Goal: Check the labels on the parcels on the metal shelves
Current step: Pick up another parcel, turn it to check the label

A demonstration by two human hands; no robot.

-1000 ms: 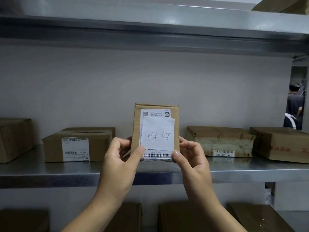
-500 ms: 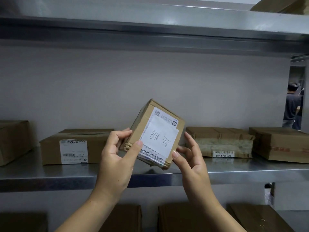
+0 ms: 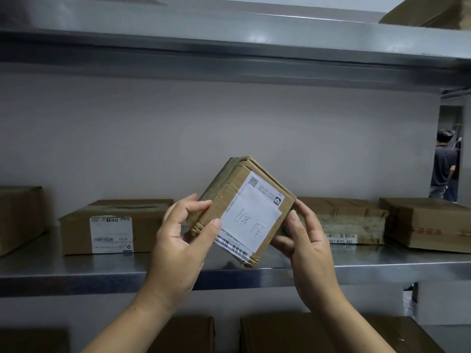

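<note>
One cardboard parcel (image 3: 224,197), tilted, gripped between left hand (image 3: 178,243), thumb on its white label (image 3: 251,220), and right hand (image 3: 305,248), fingers curled behind its right corner, before the metal shelf (image 3: 76,272). Label: QR code, handwritten characters, barcode. Behind right, flat box (image 3: 344,207) stickered 507-N705 A82; left, labelled box (image 3: 76,230); grey wall (image 3: 229,123)

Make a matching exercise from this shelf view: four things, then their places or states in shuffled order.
1. parcel with handwritten slip
2. parcel marked N/05
3. parcel tagged 507-N705
4. person in dark shirt

A. lies on the shelf, right of centre
B. stands beyond the shelving, far right
C. tilted, gripped on both sides
D. lies on the shelf, left of centre

Pairs: 1-C, 2-D, 3-A, 4-B.
</note>
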